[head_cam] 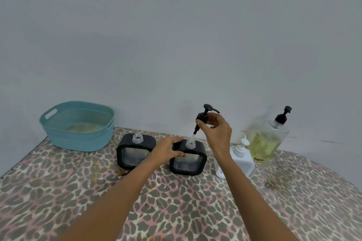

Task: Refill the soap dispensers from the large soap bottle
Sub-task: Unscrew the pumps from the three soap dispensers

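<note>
The dispenser (189,162), black-framed with clear sides, stands upright on the cloth (176,201) under both hands. The left hand (166,149) grips its upper left corner, fingers over the top and thumb on the front. The right hand (217,131), just above it, pinches a black pump (204,116) by the collar. The pump is tilted, and the lower end of its clear tube reaches the dispenser's open neck.

Just left of the left hand stands a second dispenser (135,152) of the same kind, with no pump in its neck. Behind the right wrist is a white dispenser (238,162) with its pump on. Farther right stands the soap bottle (266,141), partly full of yellow-green liquid, with a black pump. Well left of the hands sits a teal basket (78,127).
</note>
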A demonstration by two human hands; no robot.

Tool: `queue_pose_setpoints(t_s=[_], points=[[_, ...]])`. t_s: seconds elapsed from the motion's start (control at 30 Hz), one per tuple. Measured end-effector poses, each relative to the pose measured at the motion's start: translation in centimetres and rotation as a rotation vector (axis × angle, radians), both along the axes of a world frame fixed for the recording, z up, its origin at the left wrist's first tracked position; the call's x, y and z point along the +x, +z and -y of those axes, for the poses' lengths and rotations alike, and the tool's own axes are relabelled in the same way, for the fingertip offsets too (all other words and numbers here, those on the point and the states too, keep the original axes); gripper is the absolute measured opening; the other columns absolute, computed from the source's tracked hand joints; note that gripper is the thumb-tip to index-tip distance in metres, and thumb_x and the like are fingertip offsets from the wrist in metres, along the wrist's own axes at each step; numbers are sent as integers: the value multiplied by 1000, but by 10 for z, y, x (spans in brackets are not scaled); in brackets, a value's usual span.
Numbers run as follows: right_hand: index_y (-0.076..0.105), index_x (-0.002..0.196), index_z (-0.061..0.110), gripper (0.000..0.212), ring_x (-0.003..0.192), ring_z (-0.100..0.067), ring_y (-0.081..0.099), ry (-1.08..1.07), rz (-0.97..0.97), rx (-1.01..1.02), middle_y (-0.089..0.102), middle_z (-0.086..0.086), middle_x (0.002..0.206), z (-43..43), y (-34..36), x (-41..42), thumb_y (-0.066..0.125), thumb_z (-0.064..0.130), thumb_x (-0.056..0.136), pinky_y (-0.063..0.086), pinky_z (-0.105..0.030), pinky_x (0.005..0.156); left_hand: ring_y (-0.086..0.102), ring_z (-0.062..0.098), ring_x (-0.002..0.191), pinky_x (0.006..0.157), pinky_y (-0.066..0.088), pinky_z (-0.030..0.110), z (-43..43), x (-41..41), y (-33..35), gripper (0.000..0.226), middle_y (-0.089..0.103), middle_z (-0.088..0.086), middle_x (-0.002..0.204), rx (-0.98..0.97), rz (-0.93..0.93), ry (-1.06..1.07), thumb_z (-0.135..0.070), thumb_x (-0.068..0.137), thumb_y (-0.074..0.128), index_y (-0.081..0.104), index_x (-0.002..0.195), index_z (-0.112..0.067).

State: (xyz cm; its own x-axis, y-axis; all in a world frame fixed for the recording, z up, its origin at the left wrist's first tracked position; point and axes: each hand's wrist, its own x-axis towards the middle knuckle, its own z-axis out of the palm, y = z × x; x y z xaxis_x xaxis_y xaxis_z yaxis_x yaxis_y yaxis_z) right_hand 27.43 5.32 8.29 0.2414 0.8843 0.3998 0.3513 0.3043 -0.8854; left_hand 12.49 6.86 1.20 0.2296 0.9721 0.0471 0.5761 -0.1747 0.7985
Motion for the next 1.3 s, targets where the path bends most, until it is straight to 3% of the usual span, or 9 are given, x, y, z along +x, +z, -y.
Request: queue_pose_setpoints(t_s=[0.13, 0.33, 0.47, 0.73, 0.83, 0.97, 1.3], points=[[61, 96, 18, 25, 80, -4, 62, -10, -8, 32, 62, 10, 84, 6, 23, 4, 74, 14, 75, 45, -6, 68, 45, 17, 127, 104, 30, 22, 1, -2, 2, 63, 50, 4, 136, -24, -12, -16, -13, 75, 72, 45, 132, -10], [63, 93, 16, 21, 74, 6, 57, 21, -4, -17, 60, 17, 78, 26, 37, 11, 74, 18, 75, 45, -5, 66, 41, 19, 130, 110, 31, 33, 3, -4, 8, 61, 44, 2, 142, -72, -37, -56, -20, 81, 67, 41, 136, -13], [68, 97, 11, 28, 79, -9, 61, 71, 29, -167, 67, 1, 87, 45, 15, 14, 75, 24, 74, 47, -15, 69, 36, 20, 134, 109, 28, 30, 7, -4, 8, 59, 36, 4, 146, -85, -50, -80, -28, 87, 59, 35, 139, -14], [63, 98, 9, 31, 75, -10, 56, 117, 135, -532, 59, 2, 81, 72, -72, 17, 75, 24, 75, 45, -17, 65, 35, 23, 134, 109, 29, 31, 8, -2, 4, 56, 35, 6, 147, -68, 8, -61, -22, 88, 58, 35, 138, -12], [64, 93, 2, 31, 71, -16, 62, 132, 70, -668, 67, -8, 84, 73, -102, 12, 77, 22, 72, 54, -27, 68, 34, 22, 135, 109, 28, 31, 7, -1, 3, 57, 35, 7, 147, -63, 17, -60, -20, 88, 58, 35, 138, -10], [67, 89, 7, 24, 61, -9, 60, 165, 65, -755, 69, -5, 81, 75, -119, 7, 76, 24, 74, 48, -15, 55, 32, 21, 136, 112, 25, 31, 6, 0, -1, 56, 36, 7, 146, -65, 57, -42, -16, 87, 60, 36, 137, -9], [69, 81, 10, 17, 59, -6, 57, 148, 119, -718, 66, 1, 71, 74, -130, -2, 74, 26, 77, 44, -8, 51, 31, 19, 136, 110, 25, 27, 4, -1, -5, 56, 35, 6, 147, -61, 89, -39, -14, 86, 60, 36, 137, -9]])
